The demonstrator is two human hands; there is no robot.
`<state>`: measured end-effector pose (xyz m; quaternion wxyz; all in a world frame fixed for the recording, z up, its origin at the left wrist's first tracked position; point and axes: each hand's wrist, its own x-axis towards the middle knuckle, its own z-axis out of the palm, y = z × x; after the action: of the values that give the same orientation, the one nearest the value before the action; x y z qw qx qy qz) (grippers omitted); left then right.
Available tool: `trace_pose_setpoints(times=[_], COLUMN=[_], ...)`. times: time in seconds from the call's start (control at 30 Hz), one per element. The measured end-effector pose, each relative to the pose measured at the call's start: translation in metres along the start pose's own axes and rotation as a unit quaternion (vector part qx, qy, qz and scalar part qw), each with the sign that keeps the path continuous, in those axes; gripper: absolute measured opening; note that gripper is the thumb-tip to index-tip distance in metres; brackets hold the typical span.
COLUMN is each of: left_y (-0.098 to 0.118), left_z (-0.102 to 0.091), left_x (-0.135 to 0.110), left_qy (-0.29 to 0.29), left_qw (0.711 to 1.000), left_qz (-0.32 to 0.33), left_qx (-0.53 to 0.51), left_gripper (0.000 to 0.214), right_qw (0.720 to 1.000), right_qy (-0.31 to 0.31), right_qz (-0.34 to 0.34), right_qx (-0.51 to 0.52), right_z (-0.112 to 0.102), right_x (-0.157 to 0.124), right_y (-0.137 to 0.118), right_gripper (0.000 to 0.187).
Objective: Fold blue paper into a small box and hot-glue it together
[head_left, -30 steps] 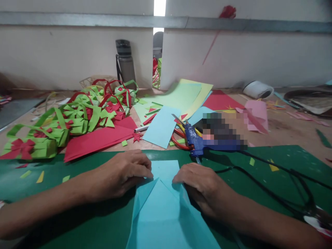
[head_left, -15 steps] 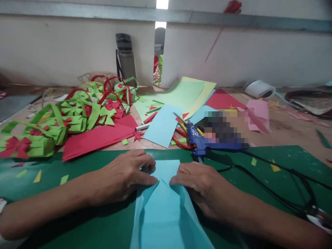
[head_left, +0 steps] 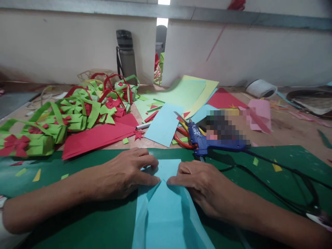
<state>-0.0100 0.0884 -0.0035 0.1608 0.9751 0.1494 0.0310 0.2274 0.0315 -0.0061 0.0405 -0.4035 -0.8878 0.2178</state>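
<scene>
A light blue sheet of paper (head_left: pixel 166 214) lies lengthwise on the green cutting mat (head_left: pixel 103 224), its two long sides folded inward and standing partly raised. My left hand (head_left: pixel 132 171) pinches the left folded edge near the far end, thumb on top and fingers curled. Opposite it, my right hand (head_left: pixel 199 183) grips the right folded edge the same way. Both thumb tips sit close together near the sheet's midline, with a small gap between them. The near end of the paper runs out of the picture.
Behind my right hand lies a blue glue gun (head_left: pixel 198 136) with its black cord (head_left: pixel 280 166) trailing right. Green paper baskets (head_left: pixel 41 145) and red paper sheets (head_left: pixel 101 136) fill the left. A light blue card (head_left: pixel 163 126), scissors (head_left: pixel 185 138) and a bottle (head_left: pixel 127 60) stand or lie farther back.
Both thumbs have come slightly closer together, drawing the folded edges nearer the midline. The whole view has shifted a little. My hands keep their grip on the paper.
</scene>
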Motion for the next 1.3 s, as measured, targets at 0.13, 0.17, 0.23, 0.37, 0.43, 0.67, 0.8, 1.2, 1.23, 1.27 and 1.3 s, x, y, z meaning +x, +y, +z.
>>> trace_pose_setpoints(times=[0.13,0.17,0.23,0.37,0.43,0.67,0.8,1.2,1.23,1.27,1.3], left_y=[0.003,0.005,0.009,0.017,0.019,0.021,0.021,0.012,0.011,0.01,0.009], left_z=[-0.002,-0.004,-0.01,-0.022,-0.025,-0.024,-0.021,-0.014,-0.015,-0.015,-0.016], left_x=[0.001,0.002,0.006,0.016,0.022,0.041,0.045,0.045,0.047,0.048,0.049], left_qy=[0.019,0.023,0.011,-0.046,-0.077,-0.141,-0.135,-0.113,-0.115,-0.118,-0.12], left_qw=[0.987,0.979,0.963,0.953,0.948,0.936,0.944,0.951,0.949,0.948,0.947], left_qz=[-0.072,-0.096,-0.14,-0.21,-0.238,-0.287,-0.275,-0.262,-0.268,-0.272,-0.273], left_qx=[-0.145,-0.18,-0.23,-0.215,-0.194,-0.147,-0.122,-0.122,-0.119,-0.119,-0.118], left_gripper=[0.022,0.022,0.029,0.038,0.029,0.016,0.018,0.017,0.016,0.015,0.014], right_qw=[1.0,1.0,1.0,1.0,1.0,1.0,1.0,1.0,1.0,1.0,1.0], right_qy=[-0.009,-0.007,-0.004,0.0,0.001,0.022,0.028,0.012,0.011,0.009,0.008], right_qz=[0.007,0.008,0.008,0.007,0.007,-0.002,-0.006,0.003,0.003,0.004,0.006], right_qx=[-0.003,0.0,0.006,0.013,0.015,0.012,0.01,0.007,0.009,0.01,0.011], right_z=[-0.003,-0.003,-0.003,0.0,0.001,0.004,0.005,0.002,0.002,0.001,0.001], right_x=[0.002,0.002,0.003,0.002,0.0,-0.002,-0.002,0.0,0.0,0.0,0.0], right_y=[-0.003,-0.003,-0.002,0.0,0.001,0.003,0.004,0.003,0.002,0.002,0.001], right_gripper=[0.025,0.025,0.024,0.028,0.028,0.029,0.029,0.029,0.029,0.029,0.028])
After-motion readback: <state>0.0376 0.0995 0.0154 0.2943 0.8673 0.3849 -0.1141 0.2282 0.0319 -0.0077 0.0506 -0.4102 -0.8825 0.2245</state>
